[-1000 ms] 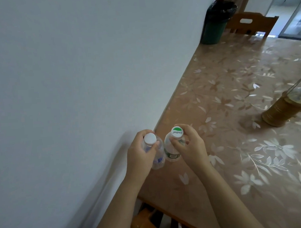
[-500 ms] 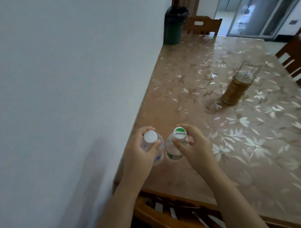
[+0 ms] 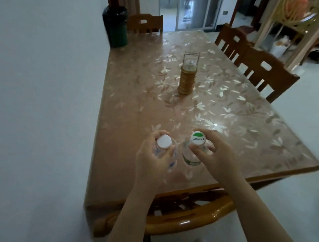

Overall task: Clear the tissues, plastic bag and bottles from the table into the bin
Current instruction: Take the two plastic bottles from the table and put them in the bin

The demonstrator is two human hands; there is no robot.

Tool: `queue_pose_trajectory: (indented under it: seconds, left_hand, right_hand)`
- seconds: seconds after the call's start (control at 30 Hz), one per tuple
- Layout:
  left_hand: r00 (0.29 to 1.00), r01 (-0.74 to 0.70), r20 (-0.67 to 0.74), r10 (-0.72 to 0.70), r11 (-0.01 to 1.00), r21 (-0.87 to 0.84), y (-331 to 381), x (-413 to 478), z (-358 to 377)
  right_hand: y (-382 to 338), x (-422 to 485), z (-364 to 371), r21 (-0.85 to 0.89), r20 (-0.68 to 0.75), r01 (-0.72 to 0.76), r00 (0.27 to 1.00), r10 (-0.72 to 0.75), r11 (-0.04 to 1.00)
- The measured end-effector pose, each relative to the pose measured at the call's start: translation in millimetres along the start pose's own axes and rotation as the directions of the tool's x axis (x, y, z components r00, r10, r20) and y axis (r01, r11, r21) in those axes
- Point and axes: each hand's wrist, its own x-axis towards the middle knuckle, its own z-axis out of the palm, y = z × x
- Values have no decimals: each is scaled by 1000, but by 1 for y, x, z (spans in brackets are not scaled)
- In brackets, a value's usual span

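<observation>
My left hand (image 3: 153, 160) grips a clear plastic bottle with a plain white cap (image 3: 35, 148) by its neck. Beside it, my right hand (image 3: 215, 153) grips a second clear bottle with a green-and-white cap (image 3: 198, 138) and a green label band. Both bottles are upright over the near left part of the table (image 3: 228, 117); whether their bases touch it is hidden. A dark green bin (image 3: 116, 27) lined with a black bag stands at the table's far left corner by the wall. No tissues or plastic bag are in sight.
A golden lantern-shaped container (image 3: 188, 78) stands mid-table. Wooden chairs sit at the near edge (image 3: 178, 219), the far end (image 3: 144, 23) and along the right side (image 3: 259, 67). A white wall runs along the left. A doorway lies beyond the table.
The view has swung right and pulled back, showing the whole table. Both hands keep their grip on the bottles, which have drawn slightly apart.
</observation>
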Motion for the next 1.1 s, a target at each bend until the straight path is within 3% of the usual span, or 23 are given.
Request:
queue_pose_trajectory:
  seconds: [0.23, 0.53, 0.8, 1.1]
  left_hand:
    - [984, -77, 156, 89, 994, -79, 34, 2, 75]
    - [929, -153, 328, 172, 985, -82, 86, -5, 222]
    - [867, -206, 442, 230, 973, -103, 134, -24, 355]
    - [763, -149, 611, 210, 977, -151, 164, -58, 458]
  right_hand:
    - [36, -11, -76, -3, -172, -58, 984, 57, 998]
    - [103, -28, -203, -103, -339, -103, 939, 63, 989]
    - [173, -48, -315, -54, -458, -224, 871, 175, 973]
    - [231, -88, -397, 27, -600, -312, 755, 265, 950]
